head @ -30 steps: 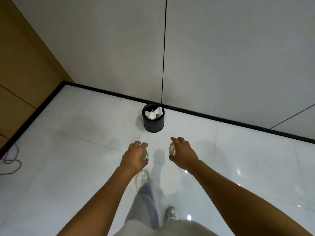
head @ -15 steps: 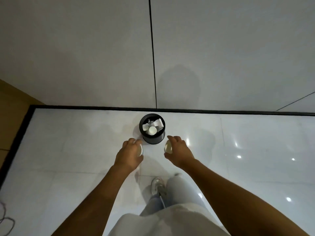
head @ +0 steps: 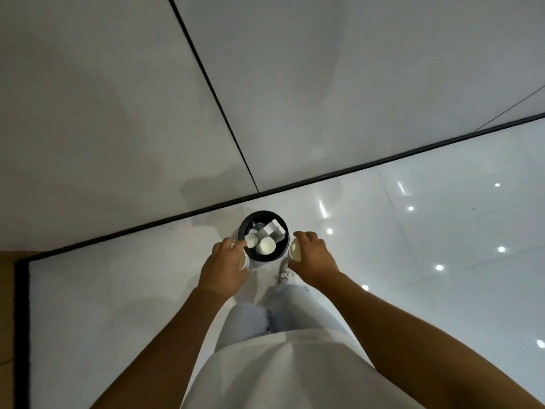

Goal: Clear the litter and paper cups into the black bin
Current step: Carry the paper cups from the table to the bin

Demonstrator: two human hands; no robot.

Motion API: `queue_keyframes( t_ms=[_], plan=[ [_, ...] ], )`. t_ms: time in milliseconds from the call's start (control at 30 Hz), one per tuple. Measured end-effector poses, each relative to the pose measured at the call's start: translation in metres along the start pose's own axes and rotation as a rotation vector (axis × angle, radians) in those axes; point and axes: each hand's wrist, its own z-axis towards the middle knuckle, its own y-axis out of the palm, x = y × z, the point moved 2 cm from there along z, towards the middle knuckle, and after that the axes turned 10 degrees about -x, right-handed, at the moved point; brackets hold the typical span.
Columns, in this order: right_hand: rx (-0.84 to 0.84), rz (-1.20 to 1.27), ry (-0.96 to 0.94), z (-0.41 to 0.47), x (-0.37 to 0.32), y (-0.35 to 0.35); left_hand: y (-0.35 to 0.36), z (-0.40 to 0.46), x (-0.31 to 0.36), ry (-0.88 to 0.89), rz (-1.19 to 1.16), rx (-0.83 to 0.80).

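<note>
The round black bin [head: 243, 228] stands on the white floor close to the wall, right in front of me. Inside it lie white paper cups [head: 266, 245] and crumpled paper [head: 274, 228]. My left hand [head: 225, 267] grips a white paper cup [head: 243, 260] at the bin's left rim. My right hand [head: 312, 256] grips another white paper cup [head: 295, 251] at the bin's right rim. Both cups are held on their sides, mostly hidden by my fingers.
A grey panelled wall [head: 295, 84] with a black skirting strip [head: 383, 160] rises just behind the bin. Glossy white floor tiles [head: 442, 231] spread to the right. My legs and one shoe [head: 283, 271] are below the bin. A brown panel [head: 6, 305] shows at far left.
I have walked up to the bin; it now sits directly between my hands, which still hold the two cups. The view has tilted.
</note>
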Motion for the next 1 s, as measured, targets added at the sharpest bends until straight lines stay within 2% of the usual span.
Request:
queue_keyframes(
  t_ms=[300,367,600,800,1000],
  plan=[
    [0.067,0.243,0.176,0.051,-0.006,0.011,-0.024,0.079,-0.015,0.207,0.12,-0.075],
    [0.095,0.305,0.222,0.065,-0.005,0.019,-0.024,0.1,-0.019,0.226,0.172,-0.136],
    [0.285,0.51,0.405,0.126,0.019,0.086,0.003,0.192,-0.048,0.399,0.317,-0.269],
    [0.36,0.643,0.458,0.179,0.03,0.155,0.028,0.253,-0.075,0.512,0.373,-0.275],
    [0.409,0.69,0.436,0.24,0.052,0.194,0.074,0.298,-0.098,0.526,0.382,-0.312]
  ],
)
